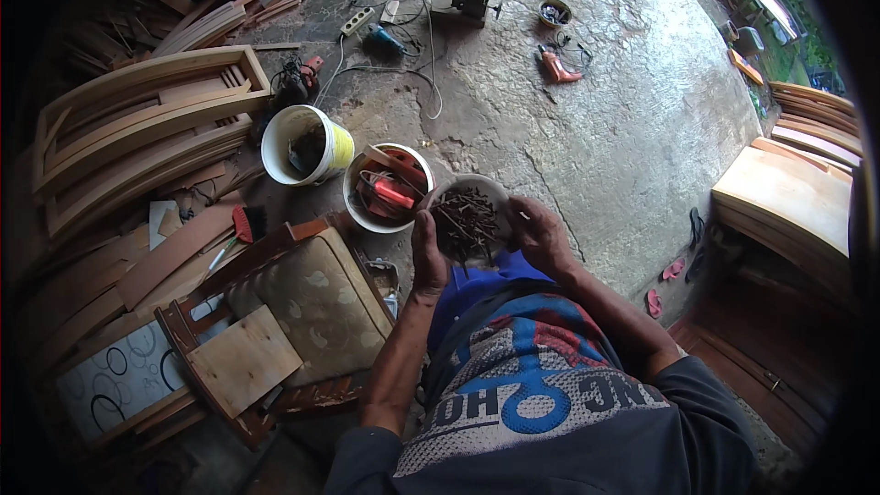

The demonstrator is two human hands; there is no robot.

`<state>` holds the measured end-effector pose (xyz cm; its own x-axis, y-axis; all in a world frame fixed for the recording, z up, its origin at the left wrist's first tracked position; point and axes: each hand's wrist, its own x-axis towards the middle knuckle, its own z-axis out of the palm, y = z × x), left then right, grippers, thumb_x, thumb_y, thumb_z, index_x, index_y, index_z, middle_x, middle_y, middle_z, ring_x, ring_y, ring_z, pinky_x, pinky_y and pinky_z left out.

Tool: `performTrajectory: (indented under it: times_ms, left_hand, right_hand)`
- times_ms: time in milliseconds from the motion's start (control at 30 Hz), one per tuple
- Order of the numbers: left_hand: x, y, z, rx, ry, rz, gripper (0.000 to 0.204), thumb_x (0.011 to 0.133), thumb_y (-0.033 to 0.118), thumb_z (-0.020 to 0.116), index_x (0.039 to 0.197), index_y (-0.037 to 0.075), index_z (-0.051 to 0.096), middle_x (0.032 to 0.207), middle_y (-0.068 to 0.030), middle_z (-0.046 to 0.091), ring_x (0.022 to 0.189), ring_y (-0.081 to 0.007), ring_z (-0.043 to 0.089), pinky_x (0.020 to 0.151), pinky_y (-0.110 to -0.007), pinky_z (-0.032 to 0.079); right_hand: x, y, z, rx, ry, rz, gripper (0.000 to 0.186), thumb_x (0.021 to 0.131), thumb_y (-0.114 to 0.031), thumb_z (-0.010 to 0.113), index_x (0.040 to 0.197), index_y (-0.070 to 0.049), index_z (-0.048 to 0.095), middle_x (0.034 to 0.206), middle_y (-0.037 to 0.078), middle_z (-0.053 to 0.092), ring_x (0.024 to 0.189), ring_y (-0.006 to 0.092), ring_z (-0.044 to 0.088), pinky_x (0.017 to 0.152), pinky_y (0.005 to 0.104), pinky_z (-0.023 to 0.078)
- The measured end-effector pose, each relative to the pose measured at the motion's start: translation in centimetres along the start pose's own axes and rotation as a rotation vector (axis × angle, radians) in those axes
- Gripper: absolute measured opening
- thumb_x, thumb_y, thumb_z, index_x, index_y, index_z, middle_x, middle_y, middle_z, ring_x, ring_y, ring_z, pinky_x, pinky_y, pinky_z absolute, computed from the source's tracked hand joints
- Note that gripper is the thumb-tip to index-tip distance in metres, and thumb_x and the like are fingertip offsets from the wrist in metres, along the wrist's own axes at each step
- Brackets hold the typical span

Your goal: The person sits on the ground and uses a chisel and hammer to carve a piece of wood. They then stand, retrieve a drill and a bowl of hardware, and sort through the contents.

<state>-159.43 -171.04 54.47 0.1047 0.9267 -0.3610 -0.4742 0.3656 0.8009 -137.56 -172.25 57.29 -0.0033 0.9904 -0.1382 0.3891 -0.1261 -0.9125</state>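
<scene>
A round greyish bowl (493,192) is held between my two hands in front of my lap. Inside it lies a heap of thin, dark brown screws or nails (466,222); which of the two I cannot tell. My left hand (428,257) grips the bowl's left side, its thumb up along the rim. On the opposite side my right hand (543,236) is closed on the rim. Just beyond my left hand stands a white bucket (378,223) with red tools and a piece of wood in it.
Another white bucket (339,151) stands farther left, near curved wooden frames (137,142). A cushioned chair (316,302) carries a plywood board (246,357) at my left. On the concrete floor lie an orange drill (559,67), a blue power tool (385,40) and cords. Slippers (654,303) lie at right.
</scene>
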Motion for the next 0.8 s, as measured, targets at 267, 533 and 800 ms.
performTrajectory:
  times_ms: [267,533,800]
  left_hand:
    - [0.1,-0.5,-0.9,0.179,0.071,0.018,0.063,0.114,0.045,0.030,0.150,-0.005,0.045,0.147,-0.0183,0.053,0.136,-0.0235,0.051,0.117,-0.037,0.037]
    - [0.5,0.4,0.2,0.059,-0.066,-0.003,0.059,0.115,0.043,0.028,0.147,-0.004,0.048,0.139,-0.0169,0.058,0.128,-0.0224,0.057,0.111,-0.037,0.044]
    - [0.1,2.1,1.9,-0.058,-0.134,-0.127,0.063,0.114,0.048,0.027,0.149,-0.002,0.044,0.135,-0.0174,0.061,0.123,-0.0240,0.063,0.106,-0.038,0.052]
  right_hand:
    - [0.3,-2.3,0.1,0.030,-0.025,0.183,0.027,0.101,-0.020,0.065,0.122,-0.003,0.067,0.105,0.019,0.070,0.098,0.0354,0.071,0.085,0.0412,0.056]
    - [1.6,-6.0,-0.7,-0.133,-0.068,-0.161,0.026,0.096,-0.014,0.068,0.121,-0.006,0.069,0.099,0.015,0.070,0.093,0.0329,0.071,0.082,0.0406,0.057]
    - [-0.5,-6.1,-1.4,-0.202,-0.186,-0.371,0.026,0.090,-0.012,0.068,0.115,-0.010,0.070,0.103,0.011,0.069,0.095,0.0328,0.068,0.082,0.0435,0.055]
